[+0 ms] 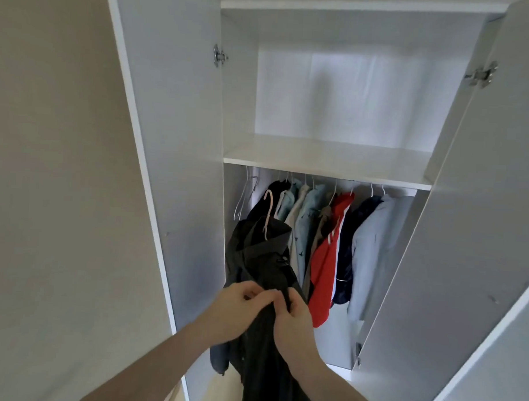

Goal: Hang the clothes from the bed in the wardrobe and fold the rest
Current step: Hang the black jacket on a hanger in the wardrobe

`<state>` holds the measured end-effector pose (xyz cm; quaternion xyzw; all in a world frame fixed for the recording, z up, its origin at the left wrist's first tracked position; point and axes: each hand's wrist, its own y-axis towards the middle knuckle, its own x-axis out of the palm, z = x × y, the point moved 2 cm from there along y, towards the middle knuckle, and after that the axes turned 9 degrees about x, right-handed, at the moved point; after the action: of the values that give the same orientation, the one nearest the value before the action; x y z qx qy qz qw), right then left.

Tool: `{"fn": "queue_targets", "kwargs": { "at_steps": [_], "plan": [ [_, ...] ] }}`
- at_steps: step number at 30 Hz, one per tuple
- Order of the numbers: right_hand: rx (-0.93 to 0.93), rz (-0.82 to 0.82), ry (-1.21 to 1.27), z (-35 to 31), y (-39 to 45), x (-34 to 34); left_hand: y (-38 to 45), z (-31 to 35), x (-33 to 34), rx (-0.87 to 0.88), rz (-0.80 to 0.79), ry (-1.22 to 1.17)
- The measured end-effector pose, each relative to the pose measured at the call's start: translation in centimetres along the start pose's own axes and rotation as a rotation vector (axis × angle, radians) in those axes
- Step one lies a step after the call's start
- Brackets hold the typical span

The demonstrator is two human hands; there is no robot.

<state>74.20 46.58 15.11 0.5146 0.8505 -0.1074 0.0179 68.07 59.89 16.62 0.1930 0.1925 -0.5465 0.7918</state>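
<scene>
Dark jacket [264,260] is pinched at its front by the fingers [261,294] of the left hand [238,307] and of the right hand [292,319], close together. It hangs on a pale hanger [268,214] in front of the open wardrobe [324,160], left of the red garment [327,262] and other hung clothes [372,243].

A dark jacket [261,260] on a pale hanger [268,209] hangs before the open white wardrobe [327,169].

One head-worn view, forward and down, close before the open wardrobe [324,160]
</scene>
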Motion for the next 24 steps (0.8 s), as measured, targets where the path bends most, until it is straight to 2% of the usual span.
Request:
{"fn": "queue_targets", "kwargs": {
  "at_steps": [5,11,15,19,22,24],
  "plan": [
    [-0.123,-0.062,-0.039,-0.5,5.8,3.7,7.0,-2.3,-1.8,-0.067,0.092,0.017],
    [-0.108,-0.266,-0.089,0.3,13.2,5.6,14.0,-6.8,-4.9,-0.079,0.160,0.015],
    [-0.111,-0.329,-0.064,1.1,16.7,6.9,17.0,-9.2,-5.2,-0.101,0.179,-0.047],
    [-0.122,-0.413,-0.109,1.7,19.4,8.7,19.9,-11.0,-5.8,-0.103,0.237,0.052],
    [-0.194,-0.561,-0.283,1.7,22.1,8.3,21.5,-11.9,-6.6,-0.089,0.306,0.173],
    [-0.288,-0.548,-0.432,1.5,24.7,6.4,22.2,-12.4,-7.2,-0.097,0.322,0.235]
  ]
}}
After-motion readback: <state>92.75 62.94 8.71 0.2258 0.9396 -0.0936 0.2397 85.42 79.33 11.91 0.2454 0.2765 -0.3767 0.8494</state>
